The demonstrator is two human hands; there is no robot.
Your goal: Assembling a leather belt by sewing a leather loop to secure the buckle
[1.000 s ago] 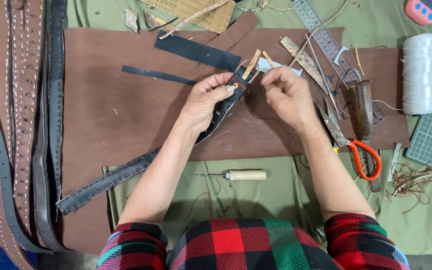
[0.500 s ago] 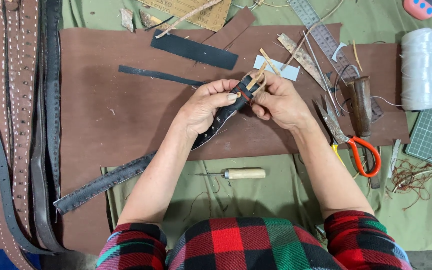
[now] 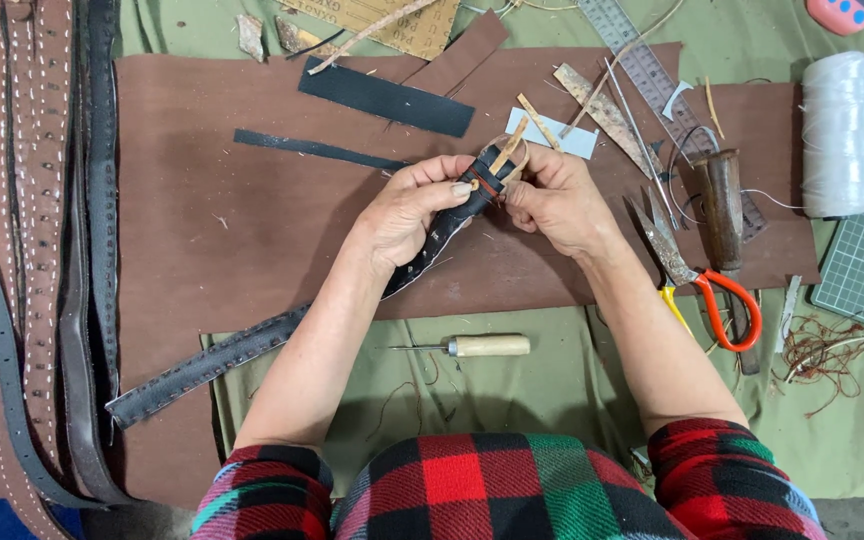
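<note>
Centrally, both hands closed on black leather strap (image 3: 452, 215): left hand (image 3: 407, 210) pinching its end, right hand (image 3: 552, 200) gripping tan loop (image 3: 510, 160) (awl (image 3: 472, 346) lying near, untouched).

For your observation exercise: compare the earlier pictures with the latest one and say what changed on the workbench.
The right hand moved in from apart to join the left hand on the dark strap's end, now pinching it with a tan strip. The awl, scissors and thread spool stayed put.
</note>
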